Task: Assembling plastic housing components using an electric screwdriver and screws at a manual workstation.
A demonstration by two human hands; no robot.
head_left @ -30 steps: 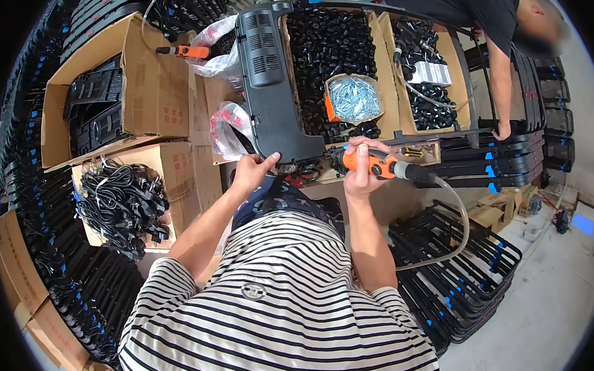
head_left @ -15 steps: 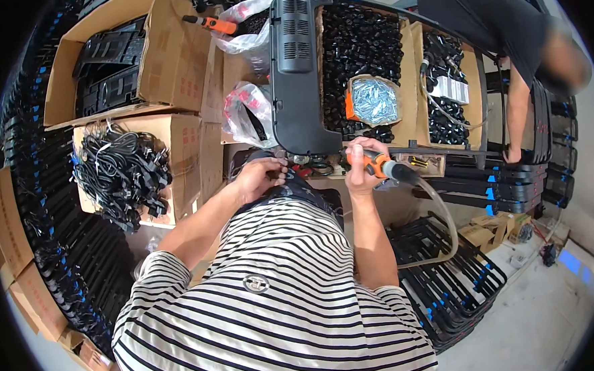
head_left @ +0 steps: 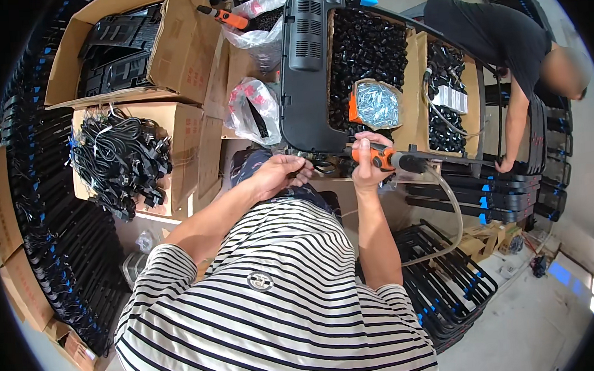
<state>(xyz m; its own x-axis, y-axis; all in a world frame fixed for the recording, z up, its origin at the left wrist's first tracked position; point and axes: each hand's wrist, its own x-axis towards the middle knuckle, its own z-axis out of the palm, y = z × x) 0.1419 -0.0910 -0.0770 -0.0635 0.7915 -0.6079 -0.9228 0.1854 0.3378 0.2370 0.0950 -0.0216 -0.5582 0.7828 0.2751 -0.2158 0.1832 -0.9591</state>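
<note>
Around us, pale floor (head_left: 552,313) bears stacked black frames (head_left: 442,272). We count two drivers (head_left: 379,156): our right hand (head_left: 366,175) wraps its fingers round one; the second lies by two bags (head_left: 240,121). Our left hand (head_left: 279,174) bends its fingers, pinch unclear, near the cover (head_left: 301,115). A screw box (head_left: 353,108) hides some black parts (head_left: 363,41).

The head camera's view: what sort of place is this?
Probably a small assembly workshop. The right hand grips an orange tool with a hose, a small box holds silver fasteners that look like screws, and similar black frames are stacked nearby.
</note>
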